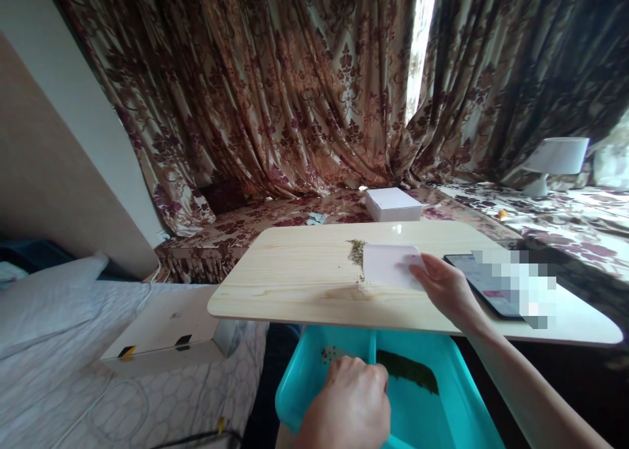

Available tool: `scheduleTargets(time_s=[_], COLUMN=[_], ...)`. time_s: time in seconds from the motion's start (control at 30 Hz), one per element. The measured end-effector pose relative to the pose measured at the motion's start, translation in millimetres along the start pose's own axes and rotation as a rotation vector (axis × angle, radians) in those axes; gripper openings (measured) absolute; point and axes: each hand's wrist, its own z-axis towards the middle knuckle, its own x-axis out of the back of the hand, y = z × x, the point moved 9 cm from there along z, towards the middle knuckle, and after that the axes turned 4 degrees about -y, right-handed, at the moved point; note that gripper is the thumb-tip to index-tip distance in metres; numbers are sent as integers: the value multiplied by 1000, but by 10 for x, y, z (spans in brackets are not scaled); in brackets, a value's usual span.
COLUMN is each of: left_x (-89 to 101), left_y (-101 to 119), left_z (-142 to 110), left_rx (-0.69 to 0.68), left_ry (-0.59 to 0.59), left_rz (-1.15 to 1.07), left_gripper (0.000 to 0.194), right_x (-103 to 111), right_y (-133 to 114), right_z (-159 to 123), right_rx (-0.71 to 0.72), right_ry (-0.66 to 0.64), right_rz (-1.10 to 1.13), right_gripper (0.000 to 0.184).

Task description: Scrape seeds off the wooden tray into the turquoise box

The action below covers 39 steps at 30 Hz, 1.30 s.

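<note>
My right hand (445,284) pinches the right edge of a thin white card (390,265), held low over the wooden tabletop. The card's left edge touches a small heap of greenish grains (358,251); a few more are strewn below it. My left hand (348,400) is closed, knuckles up, over a turquoise divided bin (447,396) in front of the table. It covers part of the bin's divider, and its fingertips are hidden, so what it holds cannot be seen. Dark green grains (407,370) lie in the bin's right compartment, and a few light ones (330,354) in the left.
A tablet (484,285), partly pixelated, lies on the right of the pale wooden table (275,272). Behind the table stands a white box (393,203). On the bed at left rests a large white box (167,324) among cables. A lamp (557,157) stands far right before patterned curtains.
</note>
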Motion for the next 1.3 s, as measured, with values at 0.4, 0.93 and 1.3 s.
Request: scheduleTargets(time_s=[0.4,0.93,1.3], left_x=[5,-19,-7], left_y=[-9,-19,2], left_z=[-21,-29,-32], left_rx=[14,19,12], left_ry=[4,4,-16], left_rz=[-1,-18,-14], left_gripper=[40,40,41], right_x=[-134,-19,-54], right_y=[-6,-35,-17], right_z=[26,-48,-125], right_rx=[-14,-46,-114], right_ry=[-26,-2,-12], right_rz=[7,63,90], right_gripper=[22,31,29])
